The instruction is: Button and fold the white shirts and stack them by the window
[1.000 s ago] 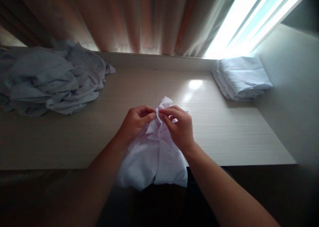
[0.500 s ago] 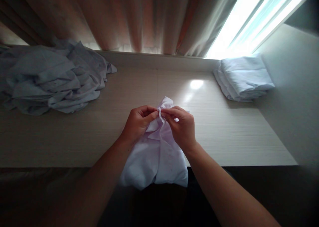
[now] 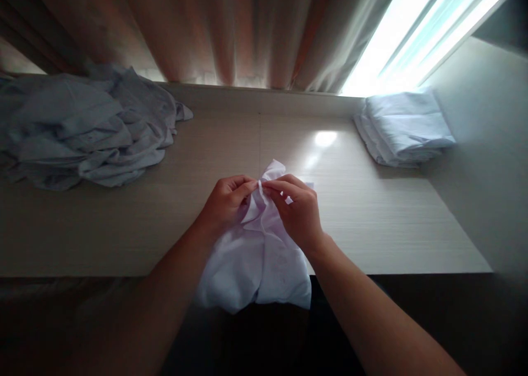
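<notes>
A white garment (image 3: 256, 260) lies bunched at the front edge of a light wooden table (image 3: 371, 216) and hangs a little over it. My left hand (image 3: 225, 203) and my right hand (image 3: 299, 211) meet at its upper part. Both pinch the same small fold of cloth between thumb and fingertips, fingers closed and almost touching each other. A crumpled tip of the garment sticks up just beyond my fingers.
A heap of crumpled grey-white clothes (image 3: 82, 128) covers the table's far left. A neat stack of folded white clothes (image 3: 406, 126) sits at the far right beside a wall (image 3: 482, 145). Curtains (image 3: 231, 29) hang behind the table, with bright light at the right.
Both hands keep pinching the same spot of the garment. The fingertips have shifted only slightly, and the cloth has barely moved.
</notes>
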Motion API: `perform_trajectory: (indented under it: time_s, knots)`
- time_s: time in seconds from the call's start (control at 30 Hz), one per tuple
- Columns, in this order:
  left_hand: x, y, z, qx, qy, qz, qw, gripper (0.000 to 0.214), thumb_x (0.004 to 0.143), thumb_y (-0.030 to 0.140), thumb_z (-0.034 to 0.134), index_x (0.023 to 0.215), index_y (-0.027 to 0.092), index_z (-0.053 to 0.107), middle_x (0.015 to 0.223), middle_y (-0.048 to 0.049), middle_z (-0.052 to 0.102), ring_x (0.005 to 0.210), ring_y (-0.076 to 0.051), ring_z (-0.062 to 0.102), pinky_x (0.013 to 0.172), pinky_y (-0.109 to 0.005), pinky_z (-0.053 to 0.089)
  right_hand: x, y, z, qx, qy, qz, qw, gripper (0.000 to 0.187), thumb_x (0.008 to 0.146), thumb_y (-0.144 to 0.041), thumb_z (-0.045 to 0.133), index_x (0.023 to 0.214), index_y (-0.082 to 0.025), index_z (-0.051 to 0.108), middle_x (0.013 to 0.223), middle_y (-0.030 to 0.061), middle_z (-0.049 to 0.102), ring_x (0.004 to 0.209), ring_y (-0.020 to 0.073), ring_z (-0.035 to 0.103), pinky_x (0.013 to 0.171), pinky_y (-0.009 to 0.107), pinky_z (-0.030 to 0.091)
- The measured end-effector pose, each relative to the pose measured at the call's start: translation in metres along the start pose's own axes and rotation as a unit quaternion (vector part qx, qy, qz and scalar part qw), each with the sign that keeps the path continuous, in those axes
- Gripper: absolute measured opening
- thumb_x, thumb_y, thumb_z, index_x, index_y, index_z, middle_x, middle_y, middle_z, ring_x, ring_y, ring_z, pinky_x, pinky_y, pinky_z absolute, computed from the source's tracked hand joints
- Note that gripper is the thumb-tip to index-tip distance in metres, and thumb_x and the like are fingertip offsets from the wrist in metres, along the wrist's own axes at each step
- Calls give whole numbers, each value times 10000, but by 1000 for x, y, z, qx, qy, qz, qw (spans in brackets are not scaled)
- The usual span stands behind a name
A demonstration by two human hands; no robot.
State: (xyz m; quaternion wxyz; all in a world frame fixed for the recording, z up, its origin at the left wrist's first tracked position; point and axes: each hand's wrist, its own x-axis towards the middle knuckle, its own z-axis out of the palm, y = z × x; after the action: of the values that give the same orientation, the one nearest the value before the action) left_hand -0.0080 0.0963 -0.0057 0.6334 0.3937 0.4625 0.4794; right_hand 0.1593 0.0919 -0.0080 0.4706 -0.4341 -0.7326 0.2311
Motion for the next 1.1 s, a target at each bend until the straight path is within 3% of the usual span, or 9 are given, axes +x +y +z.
perform_trajectory:
  time_s: [0.1, 0.27, 0.47, 1.1]
  knots:
    - [0, 0, 0, -67, -24, -41, 997, 157, 742, 285, 751, 740, 146, 680, 560, 33, 516, 500, -78, 470, 523, -206, 393, 0, 0, 1, 3, 3, 0, 1000, 147, 933, -197, 633, 1000, -237, 757, 919, 18, 714, 818, 140, 641, 764, 296, 516]
    - [0, 2, -2, -119, -67, -75, 988, 152, 738, 250, 765, 751, 124, 681, 616, 16, 584, 524, -68, 504, 561, -199, 441, 0, -1, 1, 9, 9, 0, 1000, 133, 926, -194, 645, 983, -239, 755, 914, 13, 714, 815, 138, 643, 763, 295, 518]
    - [-1, 2, -7, -111, -73, -77, 988, 154, 796, 276, 733, 776, 128, 695, 708, -13, 650, 616, -93, 593, 579, -195, 469, -1, -2, 0, 15, 10, -6, 1000, 140, 928, -181, 639, 980, -236, 757, 912, 12, 710, 809, 132, 638, 758, 290, 517]
    - [-3, 8, -11, -87, -88, -101, 987, 153, 765, 280, 749, 774, 137, 697, 693, 5, 619, 598, -100, 574, 575, -223, 484, -1, -3, 2, 31, -6, -1, 1000, 125, 927, -205, 647, 970, -244, 758, 898, 8, 701, 807, 136, 636, 742, 297, 508]
